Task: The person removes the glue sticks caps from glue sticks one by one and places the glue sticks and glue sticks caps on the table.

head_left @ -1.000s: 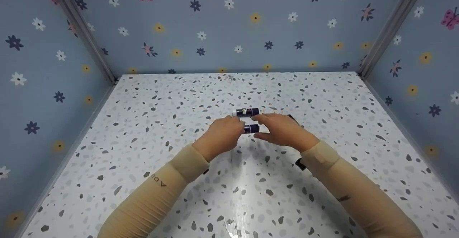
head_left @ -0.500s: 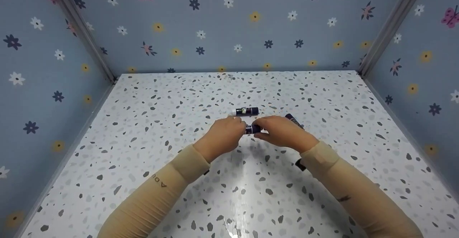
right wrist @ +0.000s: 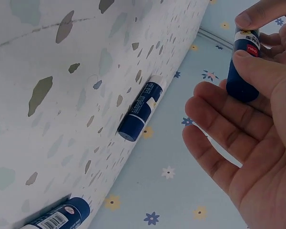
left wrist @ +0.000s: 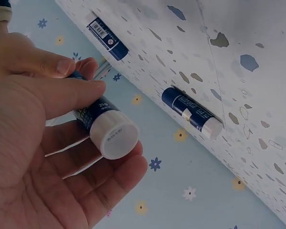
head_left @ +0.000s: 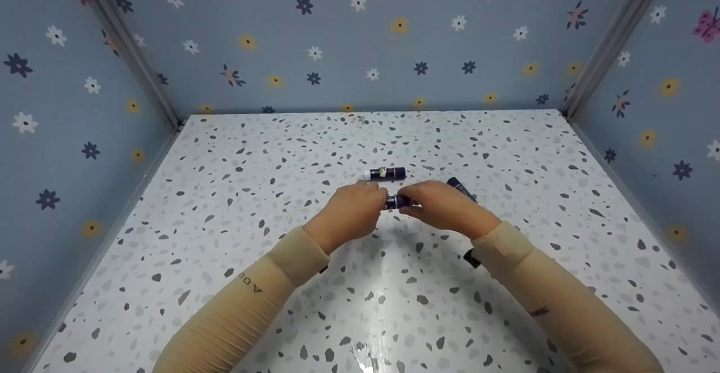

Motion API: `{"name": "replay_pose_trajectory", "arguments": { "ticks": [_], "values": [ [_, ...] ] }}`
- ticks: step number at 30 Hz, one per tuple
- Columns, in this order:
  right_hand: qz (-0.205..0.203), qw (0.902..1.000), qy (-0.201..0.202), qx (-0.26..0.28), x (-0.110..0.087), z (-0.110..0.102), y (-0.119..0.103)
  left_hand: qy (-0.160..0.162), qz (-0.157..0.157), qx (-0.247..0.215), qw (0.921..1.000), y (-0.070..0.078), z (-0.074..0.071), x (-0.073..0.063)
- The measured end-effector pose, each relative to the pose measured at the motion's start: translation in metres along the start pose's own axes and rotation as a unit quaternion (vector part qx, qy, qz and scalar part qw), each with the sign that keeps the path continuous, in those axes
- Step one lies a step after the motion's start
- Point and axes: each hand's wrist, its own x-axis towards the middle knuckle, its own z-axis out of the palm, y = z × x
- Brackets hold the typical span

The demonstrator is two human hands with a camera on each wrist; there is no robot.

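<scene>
My right hand (head_left: 437, 204) moved in; it and my left hand (head_left: 351, 210) pinch one glue stick (left wrist: 110, 126) — tugging could drop it.

There are 3 glue sticks (left wrist: 115, 136) (left wrist: 107, 38) (left wrist: 188, 110), 3 flowered walls (head_left: 337, 30) (head_left: 45, 148) (head_left: 647, 165) and 1 table (head_left: 281, 153).

A close-fitting, long beige fabric sleeve (head_left: 225, 322) covers the left arm, fine creases rippling across its forearm, and ends in a broad, plain beige band-shaped cuff (head_left: 298, 255). Small dark letters (head_left: 250, 284), an A among them, run along the cloth. The matching beige fabric right sleeve (head_left: 579, 305) has a similar broad right cuff (head_left: 502, 247) and a short, dark, jagged mark (head_left: 540, 310). The left hand (head_left: 350, 212) and right hand (head_left: 441, 207) are bare.
</scene>
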Motion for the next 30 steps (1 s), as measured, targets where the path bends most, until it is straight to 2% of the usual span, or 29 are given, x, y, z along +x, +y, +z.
{"name": "replay_pose_trajectory", "arguments": {
  "ticks": [7, 14, 22, 30],
  "values": [
    [-0.002, 1.0000, 0.006, -0.003, 0.000, 0.000, 0.000, -0.014, -0.015, -0.008, 0.9998, -0.005, 0.004, 0.003],
    [-0.001, 0.9999, 0.012, 0.000, -0.002, -0.001, -0.003, 0.000, -0.018, -0.021, 0.9996, -0.008, 0.007, 0.006],
    [-0.019, 0.9994, 0.028, 0.003, -0.006, -0.002, -0.006, -0.014, -0.028, -0.035, 0.9989, -0.008, 0.010, 0.010],
    [-0.026, 0.9992, 0.028, 0.011, -0.008, -0.005, -0.008, 0.005, -0.024, -0.038, 0.9990, -0.007, 0.012, 0.010]
  ]
}}
